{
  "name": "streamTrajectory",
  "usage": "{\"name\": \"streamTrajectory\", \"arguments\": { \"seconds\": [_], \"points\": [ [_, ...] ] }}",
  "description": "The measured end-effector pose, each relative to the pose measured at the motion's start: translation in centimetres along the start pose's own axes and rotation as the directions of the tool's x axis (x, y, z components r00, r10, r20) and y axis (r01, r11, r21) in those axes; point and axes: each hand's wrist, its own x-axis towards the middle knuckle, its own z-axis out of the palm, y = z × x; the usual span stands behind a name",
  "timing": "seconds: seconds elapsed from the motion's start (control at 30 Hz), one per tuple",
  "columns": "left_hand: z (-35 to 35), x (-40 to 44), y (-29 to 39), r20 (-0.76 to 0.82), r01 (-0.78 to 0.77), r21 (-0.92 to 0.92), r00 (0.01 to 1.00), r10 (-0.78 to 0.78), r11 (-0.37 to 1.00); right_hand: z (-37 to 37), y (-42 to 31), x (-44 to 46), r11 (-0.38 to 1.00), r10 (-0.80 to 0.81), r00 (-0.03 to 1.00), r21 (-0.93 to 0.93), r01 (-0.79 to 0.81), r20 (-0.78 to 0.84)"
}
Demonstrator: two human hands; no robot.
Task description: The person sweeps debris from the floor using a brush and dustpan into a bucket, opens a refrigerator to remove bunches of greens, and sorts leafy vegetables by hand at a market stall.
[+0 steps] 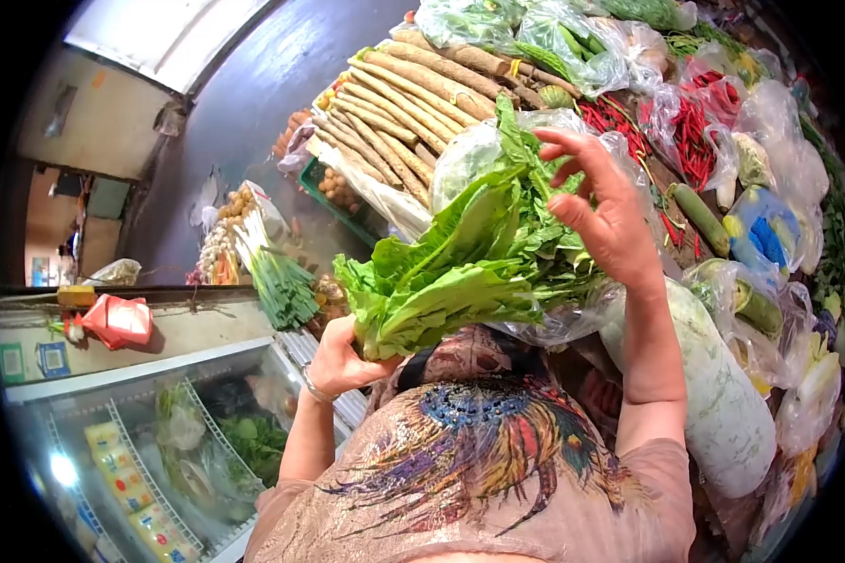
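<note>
My left hand is closed around the base of a bunch of leafy green lettuce, held in front of my chest. The lettuce leaves fan out toward the upper right, over the pile of vegetables. My right hand is raised beside the leaf tips with thumb and fingers apart, and nothing shows between them. Beneath and behind the lettuce lie darker loose greens and clear plastic bags, partly hidden by it.
Long pale yams lie stacked ahead. A large winter melon lies at my right, below bagged red chillies. A glass-topped display fridge stands at left, with scallions beyond it and a red plastic bag on a ledge.
</note>
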Motion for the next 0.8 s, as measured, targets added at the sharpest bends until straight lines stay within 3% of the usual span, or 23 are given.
{"name": "streamTrajectory", "arguments": {
  "seconds": [0.03,0.17,0.3,0.37,0.43,0.5,0.57,0.67,0.73,0.77,0.8],
  "points": [
    [0.0,0.1,0.3,0.016,0.0,0.001,1.0,0.0,1.0,0.1,-0.8,0.4,0.975,-0.164,0.986,-0.149,0.165,0.023],
    [0.0,0.3,0.6,0.061,0.006,0.019,0.998,-0.007,1.0,1.4,-2.4,1.3,0.941,-0.276,0.947,-0.157,0.301,0.163],
    [-0.1,0.3,0.7,0.067,-0.009,0.033,0.998,0.007,0.999,2.9,-0.5,0.9,0.897,-0.327,0.942,-0.288,0.335,0.077],
    [0.0,0.2,0.7,0.085,-0.016,0.022,0.996,0.014,1.0,3.5,0.2,0.7,0.908,-0.349,0.937,-0.239,0.345,0.026],
    [0.3,0.3,1.3,0.072,0.008,-0.004,0.997,-0.008,1.0,3.7,0.7,0.2,0.978,0.0,0.996,0.206,0.018,-0.086],
    [0.4,0.5,2.3,0.097,0.017,-0.059,0.995,-0.011,0.998,4.8,1.9,0.7,0.945,0.023,0.924,0.31,0.105,-0.383],
    [0.5,0.1,2.0,0.005,-0.058,-0.068,0.998,0.059,0.996,1.1,3.7,0.9,0.692,0.229,0.921,0.718,0.073,-0.314],
    [-0.3,-0.6,0.9,0.002,0.021,-0.02,1.0,-0.021,1.0,-3.1,3.0,0.8,0.738,0.169,0.882,0.649,0.182,-0.44],
    [-0.3,-0.2,1.0,-0.08,-0.042,0.034,0.996,0.045,0.999,-3.6,2.4,0.2,0.763,0.125,0.881,0.612,0.209,-0.455],
    [-0.3,0.3,1.2,-0.099,-0.074,0.051,0.992,0.079,0.996,-3.4,3.0,-0.3,0.816,0.035,0.884,0.524,0.244,-0.466],
    [-0.4,0.5,1.3,-0.098,-0.073,0.068,0.992,0.079,0.995,-2.9,5.1,-0.4,0.955,-0.188,0.891,0.137,0.265,-0.413]
  ]
}}
